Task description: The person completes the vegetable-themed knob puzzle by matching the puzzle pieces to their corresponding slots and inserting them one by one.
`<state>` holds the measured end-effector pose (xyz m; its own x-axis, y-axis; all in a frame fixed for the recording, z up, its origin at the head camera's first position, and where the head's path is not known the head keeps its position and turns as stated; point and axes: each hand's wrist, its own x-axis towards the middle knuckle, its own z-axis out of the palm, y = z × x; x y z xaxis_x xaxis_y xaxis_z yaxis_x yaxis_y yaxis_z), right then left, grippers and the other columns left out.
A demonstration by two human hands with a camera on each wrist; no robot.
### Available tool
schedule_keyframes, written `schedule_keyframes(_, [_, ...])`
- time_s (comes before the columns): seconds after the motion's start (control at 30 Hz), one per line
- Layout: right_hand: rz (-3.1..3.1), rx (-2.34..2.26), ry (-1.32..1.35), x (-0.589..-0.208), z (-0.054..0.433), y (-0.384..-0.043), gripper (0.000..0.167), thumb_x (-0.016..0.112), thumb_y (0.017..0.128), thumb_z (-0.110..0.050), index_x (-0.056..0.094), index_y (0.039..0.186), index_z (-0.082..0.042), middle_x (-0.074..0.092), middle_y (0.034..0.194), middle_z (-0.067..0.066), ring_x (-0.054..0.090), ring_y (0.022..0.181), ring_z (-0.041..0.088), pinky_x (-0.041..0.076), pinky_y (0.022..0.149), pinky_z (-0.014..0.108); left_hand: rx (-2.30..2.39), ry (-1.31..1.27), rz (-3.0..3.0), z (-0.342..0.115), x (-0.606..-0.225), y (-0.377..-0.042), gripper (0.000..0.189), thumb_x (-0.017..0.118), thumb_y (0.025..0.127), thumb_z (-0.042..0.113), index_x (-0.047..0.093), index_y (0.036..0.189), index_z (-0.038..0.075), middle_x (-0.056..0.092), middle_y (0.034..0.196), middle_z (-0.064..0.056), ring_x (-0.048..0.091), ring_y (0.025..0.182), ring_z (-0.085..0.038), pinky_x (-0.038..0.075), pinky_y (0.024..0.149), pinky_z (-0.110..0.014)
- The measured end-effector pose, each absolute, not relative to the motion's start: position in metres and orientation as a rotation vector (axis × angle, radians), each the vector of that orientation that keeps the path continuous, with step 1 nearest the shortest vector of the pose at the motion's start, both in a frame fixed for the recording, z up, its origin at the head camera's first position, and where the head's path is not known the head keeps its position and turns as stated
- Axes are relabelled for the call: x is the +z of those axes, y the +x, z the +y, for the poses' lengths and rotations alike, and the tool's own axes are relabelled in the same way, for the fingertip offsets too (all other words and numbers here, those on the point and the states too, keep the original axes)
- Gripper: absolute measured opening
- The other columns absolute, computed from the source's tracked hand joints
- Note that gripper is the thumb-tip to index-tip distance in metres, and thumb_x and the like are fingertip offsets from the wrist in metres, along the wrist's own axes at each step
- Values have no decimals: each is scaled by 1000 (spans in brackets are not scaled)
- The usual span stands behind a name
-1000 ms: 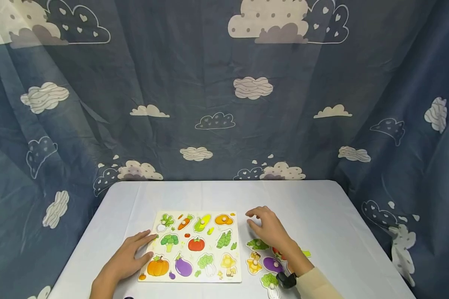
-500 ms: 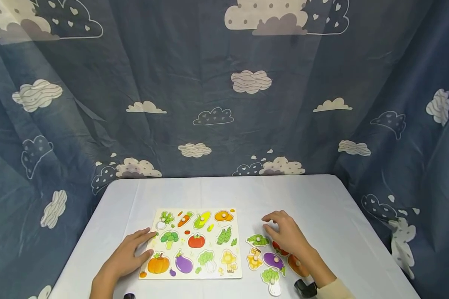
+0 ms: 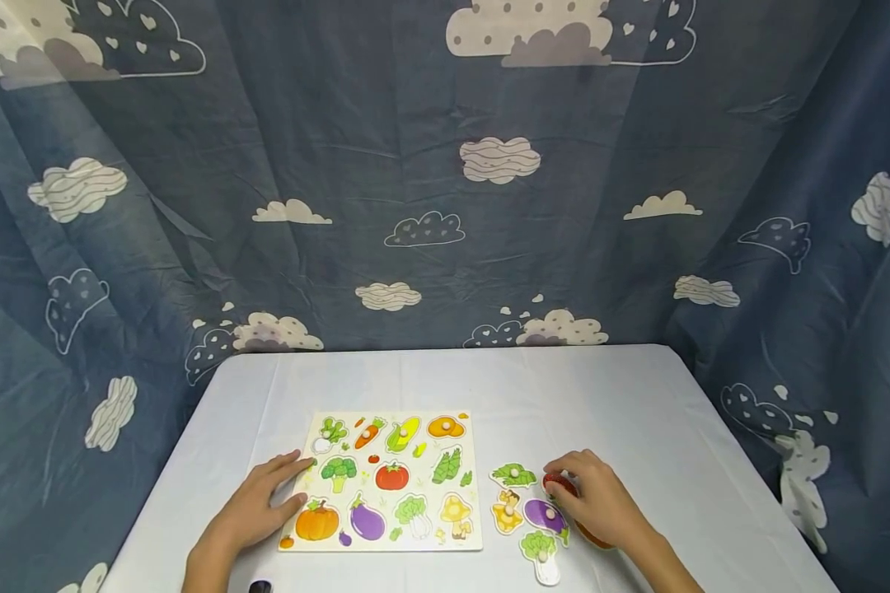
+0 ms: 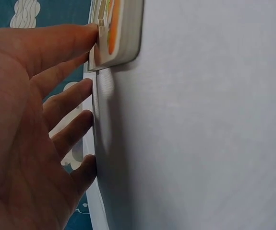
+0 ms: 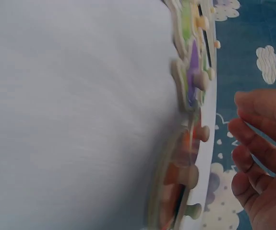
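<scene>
My left hand (image 3: 255, 502) rests at the left edge of a white vegetable peg-puzzle board (image 3: 415, 545), fingers spread and thumb against its near-left corner. Knobbed carrot (image 3: 368, 433), corn (image 3: 403, 435) and potato (image 3: 445, 427) pieces sit in the board's top row. My right hand (image 3: 597, 498) hovers over the loose pieces, its loosely bent fingertips right by the red tomato piece (image 3: 556, 478). In the right wrist view those fingers stand apart from the wooden knobs. Beneath the hand lies a partly hidden orange-brown piece (image 3: 593, 537); the purple eggplant piece (image 3: 545, 516) is beside it.
Left of the eggplant lie a green pea piece (image 3: 513, 474) and a yellow mushroom piece (image 3: 507, 512), with a leafy cabbage piece (image 3: 540, 556) nearer. A small dark object (image 3: 260, 586) shows at the bottom edge. A cloud-patterned curtain (image 3: 430, 272) hangs behind the white table (image 3: 564, 387).
My right hand has moved from beside the board's upper right, rightward and then down to the tomato piece. My left hand stays at the board; the head view has shifted slightly.
</scene>
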<state>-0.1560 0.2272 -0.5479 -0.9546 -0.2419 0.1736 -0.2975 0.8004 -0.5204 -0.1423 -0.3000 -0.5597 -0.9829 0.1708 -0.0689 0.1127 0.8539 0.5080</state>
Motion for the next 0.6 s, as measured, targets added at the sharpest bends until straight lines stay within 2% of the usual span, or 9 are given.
schedule_keyframes(0.13, [-2917, 904, 514, -550, 229, -139, 13, 82, 88, -22, 77, 100, -25, 65, 91, -21, 54, 81, 6, 49, 66, 19, 778, 225, 2918, -300, -562, -143, 55, 71, 95, 39, 59, 147, 24, 48, 159, -11, 38, 148, -47, 35, 114, -72])
schedule_keyframes(0.23, [-2942, 913, 571, -550, 225, -125, 13, 82, 89, -28, 77, 101, -28, 62, 90, -25, 51, 81, 4, 47, 67, 18, 780, 213, 2911, -300, -562, -143, 56, 71, 95, 39, 59, 147, 25, 47, 160, -11, 38, 148, -46, 35, 115, -72])
schedule_keyframes(0.43, [-3009, 860, 610, -551, 218, -108, 19, 81, 87, -43, 78, 100, -30, 65, 99, -24, 59, 96, 3, 58, 85, 31, 782, 209, 2909, -300, -561, -141, 56, 71, 94, 39, 59, 147, 25, 47, 160, -11, 37, 149, -46, 35, 115, -71])
schedule_keyframes(0.53, [-3034, 807, 623, -553, 217, -103, 19, 82, 85, -46, 78, 97, -32, 67, 99, -25, 62, 100, 4, 59, 90, 38, 779, 225, 2909, -300, -560, -142, 56, 70, 95, 39, 58, 147, 23, 47, 160, -12, 37, 148, -47, 35, 115, -72])
schedule_keyframes(0.6, [-3022, 777, 637, -555, 217, -102, 17, 82, 85, -45, 78, 96, -33, 67, 97, -27, 62, 100, 4, 59, 90, 39, 776, 231, 2914, -301, -560, -143, 56, 70, 95, 39, 58, 147, 23, 47, 160, -12, 37, 148, -47, 35, 114, -72])
